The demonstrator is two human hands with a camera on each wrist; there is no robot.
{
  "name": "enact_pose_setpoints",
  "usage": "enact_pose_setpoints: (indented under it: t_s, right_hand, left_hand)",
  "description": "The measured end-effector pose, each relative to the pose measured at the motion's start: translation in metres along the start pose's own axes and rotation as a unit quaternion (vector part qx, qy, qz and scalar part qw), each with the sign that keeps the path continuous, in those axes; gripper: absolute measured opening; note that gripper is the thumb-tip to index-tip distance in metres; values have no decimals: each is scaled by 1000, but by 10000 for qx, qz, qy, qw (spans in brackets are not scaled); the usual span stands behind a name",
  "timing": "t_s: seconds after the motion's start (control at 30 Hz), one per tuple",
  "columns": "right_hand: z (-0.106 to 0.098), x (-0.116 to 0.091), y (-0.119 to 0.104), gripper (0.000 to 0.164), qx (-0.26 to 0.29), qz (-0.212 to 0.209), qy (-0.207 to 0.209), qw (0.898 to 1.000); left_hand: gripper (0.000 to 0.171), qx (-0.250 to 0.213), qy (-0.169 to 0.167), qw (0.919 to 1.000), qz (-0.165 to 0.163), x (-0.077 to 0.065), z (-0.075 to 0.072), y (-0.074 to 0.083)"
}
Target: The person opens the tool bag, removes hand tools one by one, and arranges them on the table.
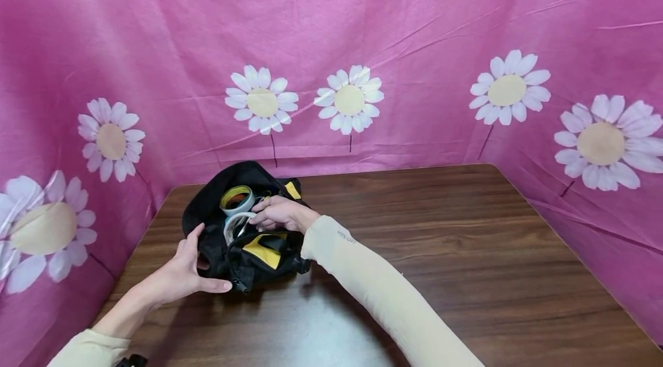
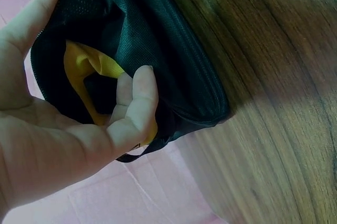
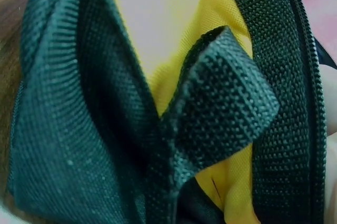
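A black fabric tool bag (image 1: 207, 203) with yellow panels (image 1: 263, 252) stands on the table, its zipped top spread apart. My left hand (image 1: 178, 275) grips the bag's left end, thumb along the front. In the left wrist view, its fingers (image 2: 138, 111) curl against the end by a yellow-lined gap. My right hand (image 1: 279, 214) reaches into the mouth from the right. Its curled fingers pinch the edge of a white tape roll (image 1: 228, 231), fingertips partly hidden. Behind that sits another tape roll (image 1: 246, 203) with a yellow inner ring.
The brown wood-grain table (image 1: 440, 252) extends to the right of the bag. A pink cloth (image 1: 414, 22) with white daisies hangs around the back and sides. A black strap loop (image 3: 226, 98) sticks out at the bag's end in the right wrist view.
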State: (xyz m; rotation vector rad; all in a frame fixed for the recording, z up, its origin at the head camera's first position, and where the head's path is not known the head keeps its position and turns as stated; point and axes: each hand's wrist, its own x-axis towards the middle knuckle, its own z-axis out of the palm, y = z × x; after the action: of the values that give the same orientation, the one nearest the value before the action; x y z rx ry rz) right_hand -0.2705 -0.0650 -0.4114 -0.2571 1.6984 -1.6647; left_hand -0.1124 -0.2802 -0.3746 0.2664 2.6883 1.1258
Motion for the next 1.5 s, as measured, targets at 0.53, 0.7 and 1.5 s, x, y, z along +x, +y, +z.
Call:
enact_pose_setpoints:
  t_s: [0.53, 0.7, 1.5]
  right_hand:
    - [0, -1, -12, 35, -132, -44, -337, 9993]
    - [-1, -4, -17, 39, -298, -145, -390, 9987]
    - [-9, -40, -52, 41, -316, -440, -677, 9962]
  left_hand:
    - [129, -241, 287, 9991, 217, 1, 1, -4]
    - [124, -905, 444, 9935, 532, 3, 5, -12]
    - [118, -1626, 744, 9827, 491, -6, 26, -30]
